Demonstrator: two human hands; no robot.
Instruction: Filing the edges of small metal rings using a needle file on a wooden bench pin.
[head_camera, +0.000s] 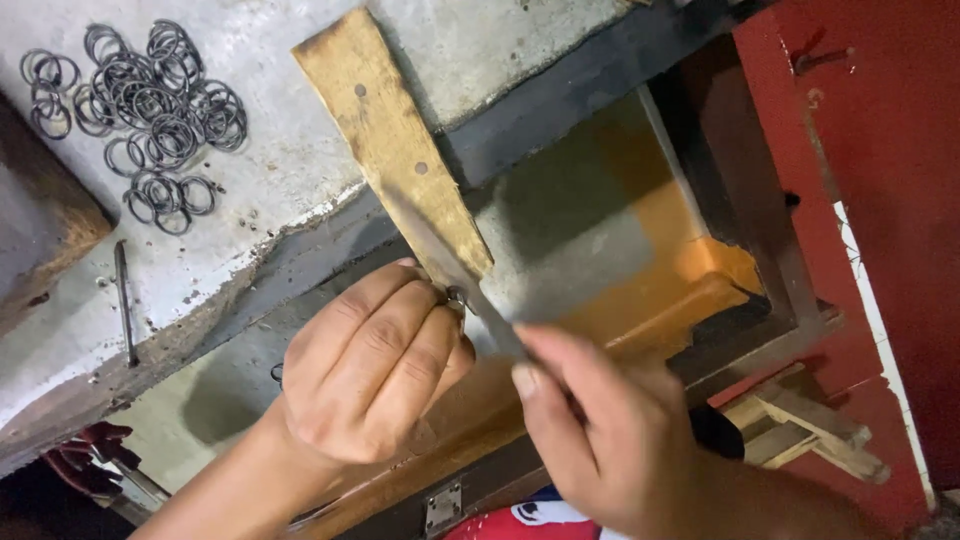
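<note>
My left hand (370, 370) is curled shut around a small metal ring (456, 299), pinched at its fingertips against the lower end of a worn wooden strip (395, 150). That strip slants from the grey bench top down to my hands and has small holes in it. My right hand (590, 425) grips a thin dark metal tool (498, 328) whose tip meets the ring and the strip's end. Most of the ring is hidden by my fingers.
A heap of several metal rings (150, 105) lies on the grey bench top (280, 190) at upper left. A thin metal rod (124, 300) lies near the bench edge. A red metal frame (870, 150) stands at right, with wooden pieces (810, 430) below it.
</note>
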